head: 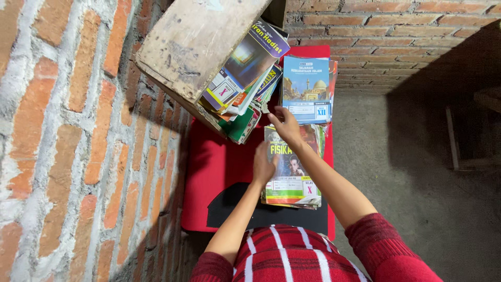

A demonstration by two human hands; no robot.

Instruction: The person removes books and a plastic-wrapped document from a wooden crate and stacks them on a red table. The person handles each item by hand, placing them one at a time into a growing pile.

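Left hand (262,166) rests, fingers together, against near book stack (292,180); right hand (284,124), fingers spread, touches far stack (307,89); red table (209,172) beneath.

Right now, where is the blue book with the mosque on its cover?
In the head view, the blue book tops the far stack on the red table, just beyond the right hand, right of the tipped wooden crate.

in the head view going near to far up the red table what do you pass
black mat → near stack of books with the left hand at its edge → right hand → far stack of books → brick wall
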